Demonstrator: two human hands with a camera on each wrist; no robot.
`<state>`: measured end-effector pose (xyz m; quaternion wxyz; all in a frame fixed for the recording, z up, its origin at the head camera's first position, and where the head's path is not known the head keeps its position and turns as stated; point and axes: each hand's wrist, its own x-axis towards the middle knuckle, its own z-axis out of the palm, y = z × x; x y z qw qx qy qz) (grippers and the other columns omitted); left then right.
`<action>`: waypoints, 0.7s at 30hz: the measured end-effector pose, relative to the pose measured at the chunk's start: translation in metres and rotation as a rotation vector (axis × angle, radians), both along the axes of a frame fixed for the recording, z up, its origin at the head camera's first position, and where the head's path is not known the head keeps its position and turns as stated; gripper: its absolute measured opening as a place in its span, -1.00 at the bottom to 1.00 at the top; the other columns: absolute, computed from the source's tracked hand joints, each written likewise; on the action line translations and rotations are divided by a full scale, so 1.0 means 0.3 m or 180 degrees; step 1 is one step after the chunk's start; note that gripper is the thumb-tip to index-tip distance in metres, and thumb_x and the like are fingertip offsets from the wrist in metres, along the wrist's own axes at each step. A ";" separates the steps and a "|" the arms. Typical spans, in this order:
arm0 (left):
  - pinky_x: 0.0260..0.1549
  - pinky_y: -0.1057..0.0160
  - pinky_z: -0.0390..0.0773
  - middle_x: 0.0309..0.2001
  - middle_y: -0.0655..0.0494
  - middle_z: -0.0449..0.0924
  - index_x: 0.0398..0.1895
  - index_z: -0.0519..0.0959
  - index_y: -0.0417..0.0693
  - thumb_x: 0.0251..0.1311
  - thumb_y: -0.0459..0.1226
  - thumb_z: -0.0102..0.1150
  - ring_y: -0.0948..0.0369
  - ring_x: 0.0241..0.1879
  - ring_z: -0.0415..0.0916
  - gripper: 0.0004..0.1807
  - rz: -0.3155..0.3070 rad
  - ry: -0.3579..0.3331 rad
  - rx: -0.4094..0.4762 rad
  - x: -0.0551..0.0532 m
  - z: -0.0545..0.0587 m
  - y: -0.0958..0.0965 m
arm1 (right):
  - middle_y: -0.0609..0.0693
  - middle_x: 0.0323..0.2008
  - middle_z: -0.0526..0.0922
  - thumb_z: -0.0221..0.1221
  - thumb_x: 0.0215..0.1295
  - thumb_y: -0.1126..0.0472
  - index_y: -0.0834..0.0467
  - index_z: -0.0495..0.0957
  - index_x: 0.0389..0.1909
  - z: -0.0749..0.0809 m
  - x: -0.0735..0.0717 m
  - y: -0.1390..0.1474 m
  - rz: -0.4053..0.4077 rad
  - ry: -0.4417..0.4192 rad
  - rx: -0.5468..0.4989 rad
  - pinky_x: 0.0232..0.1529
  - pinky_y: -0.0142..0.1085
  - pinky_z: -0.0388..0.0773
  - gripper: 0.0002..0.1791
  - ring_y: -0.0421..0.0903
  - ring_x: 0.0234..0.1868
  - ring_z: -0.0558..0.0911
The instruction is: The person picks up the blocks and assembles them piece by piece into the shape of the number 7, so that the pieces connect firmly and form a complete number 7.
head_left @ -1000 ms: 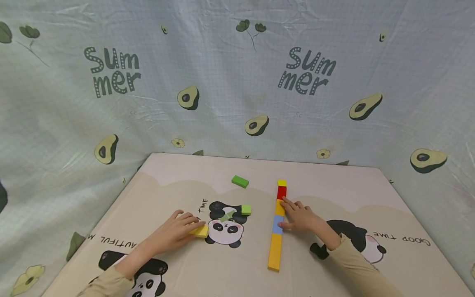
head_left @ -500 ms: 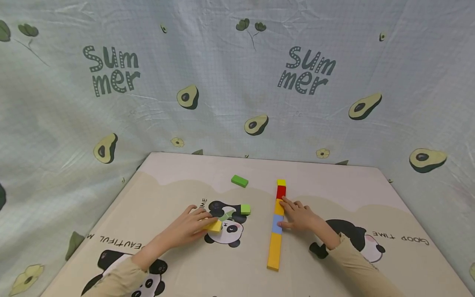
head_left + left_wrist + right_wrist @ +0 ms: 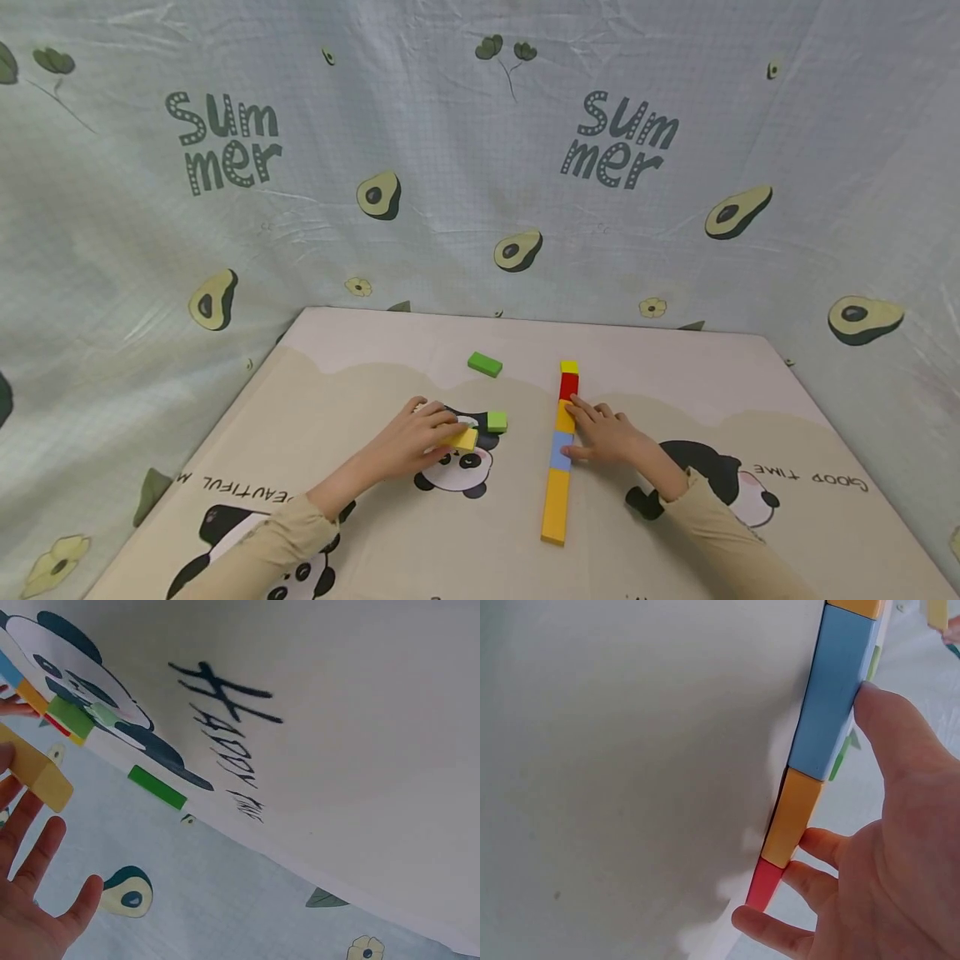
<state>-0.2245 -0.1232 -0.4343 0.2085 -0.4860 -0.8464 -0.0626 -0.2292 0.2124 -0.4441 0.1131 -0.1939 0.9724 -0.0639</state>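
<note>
My left hand (image 3: 412, 437) pinches a yellow block (image 3: 467, 440) above the printed panda, its thumb on the block in the left wrist view while other fingers spread away. To the right, a straight row of blocks lies on the table: a long orange block (image 3: 556, 506) nearest me, then a blue block (image 3: 561, 450), a shorter orange block (image 3: 793, 814), a red block (image 3: 569, 386) and a small yellow block (image 3: 569, 367). My right hand (image 3: 607, 435) rests against the row with fingers extended, thumb at the blue block, fingertips by the shorter orange and red blocks.
A light green cube (image 3: 497, 422) sits between the held block and the row. Farther back lies a green block (image 3: 485, 364). The panda-printed tabletop (image 3: 675, 367) ends at a hanging avocado-print sheet (image 3: 450, 167).
My left hand has carried the yellow block to the right and away from me, over the printed panda, closer to the light green cube. The right hand and the row stay put.
</note>
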 end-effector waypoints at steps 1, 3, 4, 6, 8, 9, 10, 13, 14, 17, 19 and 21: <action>-0.10 0.08 0.32 -0.23 0.22 0.56 -0.08 0.52 0.06 -0.04 -0.20 0.26 0.24 -0.16 0.40 -0.62 0.0002 0.0012 -0.0006 -0.006 0.003 0.009 | 0.16 0.36 0.01 0.08 0.08 -0.24 0.22 0.09 0.29 0.000 0.000 0.000 0.0001 0.0000 -0.0004 0.04 0.20 0.23 -0.12 0.21 0.17 0.24; -0.10 0.09 0.32 -0.22 0.23 0.57 -0.07 0.51 0.07 -0.03 -0.20 0.25 0.24 -0.16 0.39 -0.62 0.0004 0.0023 -0.0013 -0.018 0.010 0.027 | 0.16 0.36 0.02 0.08 0.08 -0.24 0.22 0.10 0.29 0.001 0.002 0.001 0.0003 -0.0005 -0.0013 0.04 0.20 0.23 -0.12 0.22 0.17 0.25; -0.10 0.08 0.32 -0.21 0.22 0.57 -0.06 0.51 0.06 -0.03 -0.20 0.25 0.23 -0.16 0.40 -0.62 0.0001 0.0020 -0.0014 -0.024 0.014 0.036 | 0.16 0.35 0.02 0.08 0.08 -0.24 0.22 0.10 0.28 0.002 0.002 0.001 0.0012 0.0003 -0.0020 0.04 0.21 0.23 -0.12 0.22 0.16 0.25; -0.11 0.09 0.34 -0.20 0.22 0.57 -0.06 0.51 0.06 -0.01 -0.21 0.23 0.23 -0.16 0.41 -0.63 -0.0002 0.0028 -0.0024 -0.036 0.022 0.053 | 0.17 0.35 0.02 0.08 0.08 -0.24 0.22 0.10 0.28 0.003 0.003 0.001 0.0016 0.0005 -0.0028 0.04 0.21 0.22 -0.13 0.22 0.16 0.25; -0.12 0.08 0.35 -0.21 0.21 0.58 -0.07 0.52 0.06 0.00 -0.21 0.22 0.22 -0.16 0.42 -0.65 -0.0005 0.0053 -0.0034 -0.049 0.028 0.071 | 0.17 0.35 0.03 0.08 0.08 -0.24 0.22 0.10 0.28 0.005 0.003 0.000 0.0019 0.0008 -0.0028 0.04 0.21 0.22 -0.13 0.22 0.16 0.25; -0.12 0.08 0.36 -0.20 0.21 0.58 -0.07 0.51 0.07 0.00 -0.21 0.22 0.22 -0.16 0.42 -0.65 -0.0004 0.0072 -0.0046 -0.056 0.030 0.080 | 0.17 0.35 0.03 0.08 0.08 -0.23 0.23 0.10 0.28 0.005 0.003 0.000 0.0022 0.0008 -0.0025 0.04 0.20 0.22 -0.13 0.22 0.16 0.25; -0.11 0.08 0.36 -0.20 0.21 0.58 -0.08 0.52 0.07 0.01 -0.21 0.21 0.21 -0.15 0.43 -0.66 -0.0005 0.0075 -0.0041 -0.064 0.033 0.088 | 0.17 0.35 0.03 0.08 0.09 -0.23 0.23 0.10 0.28 0.006 0.001 0.000 0.0024 0.0010 -0.0023 0.04 0.20 0.22 -0.13 0.22 0.16 0.25; -0.08 0.07 0.37 -0.20 0.20 0.58 -0.09 0.52 0.07 0.02 -0.20 0.20 0.20 -0.13 0.43 -0.68 -0.0018 0.0083 -0.0024 -0.087 0.038 0.113 | 0.17 0.35 0.03 0.08 0.09 -0.23 0.22 0.10 0.29 0.008 0.000 -0.001 0.0011 -0.0007 0.0001 0.05 0.18 0.23 -0.13 0.21 0.16 0.25; -0.08 0.07 0.36 -0.20 0.20 0.58 -0.09 0.52 0.07 0.02 -0.20 0.20 0.19 -0.12 0.43 -0.68 -0.0022 0.0077 -0.0016 -0.094 0.039 0.121 | 0.17 0.35 0.03 0.08 0.08 -0.24 0.22 0.09 0.29 0.008 -0.001 0.000 0.0009 -0.0007 0.0008 0.05 0.18 0.23 -0.13 0.21 0.17 0.25; -0.06 0.07 0.35 -0.19 0.19 0.58 -0.08 0.51 0.07 0.04 -0.20 0.18 0.20 -0.11 0.42 -0.69 -0.0009 0.0038 -0.0023 -0.117 0.043 0.143 | 0.16 0.36 0.02 0.07 0.07 -0.25 0.21 0.09 0.29 0.004 -0.005 0.002 -0.0005 -0.0021 0.0022 0.05 0.19 0.23 -0.12 0.21 0.17 0.25; -0.05 0.07 0.35 -0.17 0.19 0.57 -0.07 0.51 0.07 0.05 -0.20 0.17 0.20 -0.10 0.42 -0.68 0.0006 0.0019 -0.0031 -0.133 0.044 0.158 | 0.15 0.36 0.01 0.07 0.07 -0.26 0.20 0.08 0.30 -0.001 -0.007 0.004 -0.0021 -0.0042 0.0029 0.07 0.19 0.22 -0.11 0.21 0.18 0.24; -0.06 0.06 0.35 -0.16 0.18 0.57 -0.06 0.51 0.07 0.05 -0.21 0.17 0.19 -0.10 0.42 -0.68 0.0023 -0.0005 -0.0019 -0.148 0.045 0.172 | 0.15 0.36 0.01 0.08 0.06 -0.26 0.20 0.09 0.30 -0.006 -0.010 0.006 -0.0019 -0.0047 0.0010 0.06 0.20 0.22 -0.10 0.21 0.17 0.24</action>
